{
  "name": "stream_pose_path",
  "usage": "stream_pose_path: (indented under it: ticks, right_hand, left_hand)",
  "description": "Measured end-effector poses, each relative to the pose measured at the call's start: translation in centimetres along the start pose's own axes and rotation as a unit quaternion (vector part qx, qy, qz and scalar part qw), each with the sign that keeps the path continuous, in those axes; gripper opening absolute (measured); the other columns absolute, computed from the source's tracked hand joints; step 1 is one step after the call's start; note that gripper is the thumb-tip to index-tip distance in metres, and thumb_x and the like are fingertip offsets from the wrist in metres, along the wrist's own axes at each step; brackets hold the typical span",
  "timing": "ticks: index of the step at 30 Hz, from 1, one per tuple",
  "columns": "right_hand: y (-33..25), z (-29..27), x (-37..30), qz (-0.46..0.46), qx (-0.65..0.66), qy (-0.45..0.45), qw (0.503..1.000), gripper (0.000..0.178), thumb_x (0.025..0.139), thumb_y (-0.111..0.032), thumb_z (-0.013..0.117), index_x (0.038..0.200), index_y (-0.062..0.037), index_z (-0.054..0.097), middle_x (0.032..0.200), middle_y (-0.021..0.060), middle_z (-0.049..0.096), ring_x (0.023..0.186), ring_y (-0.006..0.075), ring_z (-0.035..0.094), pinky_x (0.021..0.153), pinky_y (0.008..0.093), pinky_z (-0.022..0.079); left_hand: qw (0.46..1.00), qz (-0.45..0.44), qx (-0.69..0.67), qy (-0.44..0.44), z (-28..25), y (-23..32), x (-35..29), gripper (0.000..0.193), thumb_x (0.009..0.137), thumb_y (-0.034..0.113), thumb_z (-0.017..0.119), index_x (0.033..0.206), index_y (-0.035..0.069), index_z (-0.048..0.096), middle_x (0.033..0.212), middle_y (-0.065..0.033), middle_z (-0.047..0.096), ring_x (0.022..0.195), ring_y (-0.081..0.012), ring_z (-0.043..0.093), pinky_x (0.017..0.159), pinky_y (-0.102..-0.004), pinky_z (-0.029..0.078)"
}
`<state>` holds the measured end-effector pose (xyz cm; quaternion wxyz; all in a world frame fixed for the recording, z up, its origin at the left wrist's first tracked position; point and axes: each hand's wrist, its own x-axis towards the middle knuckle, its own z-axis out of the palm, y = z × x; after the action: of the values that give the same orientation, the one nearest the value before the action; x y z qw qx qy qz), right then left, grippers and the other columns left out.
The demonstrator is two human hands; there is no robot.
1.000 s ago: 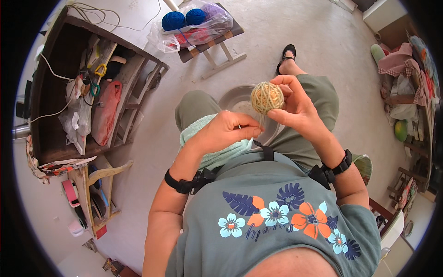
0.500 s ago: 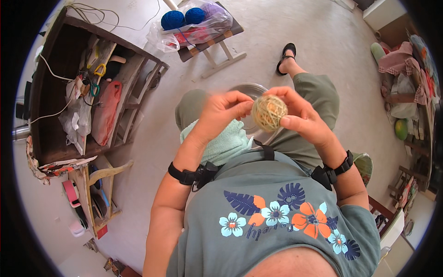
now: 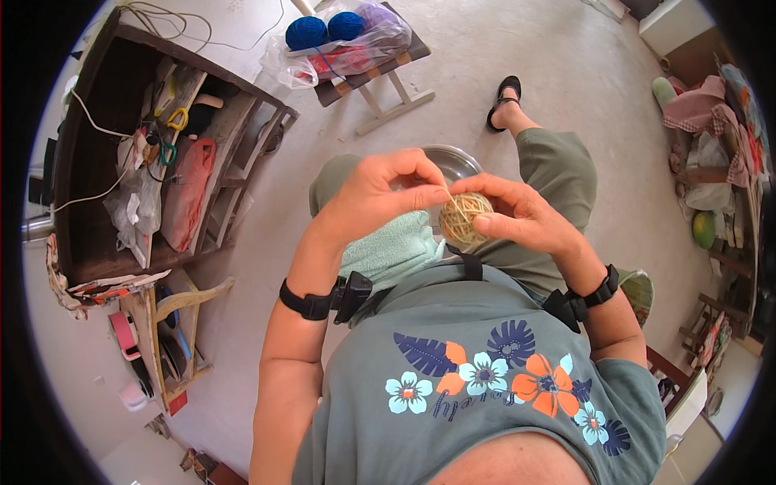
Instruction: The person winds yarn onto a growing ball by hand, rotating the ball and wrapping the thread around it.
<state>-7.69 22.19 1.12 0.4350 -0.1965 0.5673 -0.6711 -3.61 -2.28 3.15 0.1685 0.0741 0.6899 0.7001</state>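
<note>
A small round ball wound from pale yellow-green strands (image 3: 463,227) sits in front of my belly, over the gap between my thighs. My right hand (image 3: 529,212) holds it from the right, thumb on its front and fingers over the top. At its upper left, my left hand (image 3: 388,190) pinches thumb and finger together on a thin pale strand (image 3: 450,192) running to the ball. A mint-green towel (image 3: 392,249) lies over my left thigh under that hand. Beyond the ball, a metal basin (image 3: 453,159) shows partly, its rest covered by my hands.
A small bench (image 3: 373,74) ahead carries blue yarn balls (image 3: 306,32) and plastic bags. At left stands an open wooden cabinet (image 3: 283,109) with scissors (image 3: 178,119), bags and cords. Shelves with cloths (image 3: 702,105) and a green-yellow fruit (image 3: 704,229) line the right side.
The ball has come slightly down and left and has turned in my right hand. My left hand has shifted a little and now pinches at the ball's top edge.
</note>
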Motion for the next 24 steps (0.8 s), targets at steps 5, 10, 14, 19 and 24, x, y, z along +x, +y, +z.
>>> stream_pose_path:
  ticks: [5, 10, 14, 19, 24]
  right_hand:
    - [-0.9, 0.5, -0.1, -0.049, 0.084, 0.007, 0.995, 0.054, 0.091, -0.021, 0.07, 0.136, -0.0045, 0.044, 0.115, 0.0035, 0.059, 0.11, 0.0119, 0.055, 0.095, 0.0296, 0.045]
    - [0.0, 0.1, 0.9, -0.136, 0.062, 0.067, 0.986, 0.057, 0.087, -0.013, 0.072, 0.133, -0.0053, 0.04, 0.115, 0.0058, 0.058, 0.111, 0.0132, 0.055, 0.097, 0.0304, 0.045]
    - [0.6, -0.1, 1.0, -0.107, -0.063, 0.109, 0.986, 0.053, 0.086, -0.015, 0.075, 0.129, -0.0057, 0.047, 0.11, 0.003, 0.06, 0.103, 0.0101, 0.057, 0.091, 0.0273, 0.046]
    - [0.2, 0.4, 0.4, -0.018, -0.02, 0.051, 0.998, 0.042, 0.089, -0.021, 0.072, 0.126, -0.0065, 0.059, 0.109, -0.0001, 0.061, 0.097, 0.0077, 0.057, 0.084, 0.0243, 0.047]
    - [-0.9, 0.1, -0.2, 0.005, 0.062, -0.022, 0.998, 0.048, 0.09, -0.021, 0.07, 0.132, -0.0048, 0.051, 0.117, 0.0027, 0.059, 0.107, 0.0102, 0.056, 0.093, 0.0278, 0.045]
  left_hand:
    - [0.997, -0.017, -0.032, 0.068, 0.5, -4.5, 0.3, 0.008, 0.091, 0.009, 0.068, 0.093, 0.001, 0.069, 0.085, 0.0017, 0.064, 0.077, -0.0053, 0.057, 0.068, -0.0224, 0.046]
    - [0.991, -0.127, -0.036, -0.014, 2.5, -4.0, -0.8, 0.016, 0.091, 0.012, 0.067, 0.103, 0.001, 0.071, 0.083, -0.0003, 0.068, 0.075, -0.0069, 0.061, 0.067, -0.0232, 0.047]
    - [0.993, -0.021, 0.072, -0.088, 1.9, -1.1, -1.3, 0.011, 0.09, 0.007, 0.067, 0.098, 0.001, 0.071, 0.085, -0.0015, 0.067, 0.079, -0.0081, 0.061, 0.069, -0.0232, 0.047]
    - [0.999, 0.022, 0.019, -0.029, 0.3, 0.4, -0.3, 0.005, 0.088, 0.005, 0.069, 0.089, 0.0, 0.068, 0.084, -0.0008, 0.063, 0.079, -0.0073, 0.058, 0.07, -0.0223, 0.045]
    - [0.998, -0.019, -0.031, 0.047, -0.1, -2.8, 0.4, 0.009, 0.091, 0.011, 0.068, 0.091, 0.002, 0.07, 0.082, 0.001, 0.063, 0.076, -0.0063, 0.057, 0.068, -0.0213, 0.045]
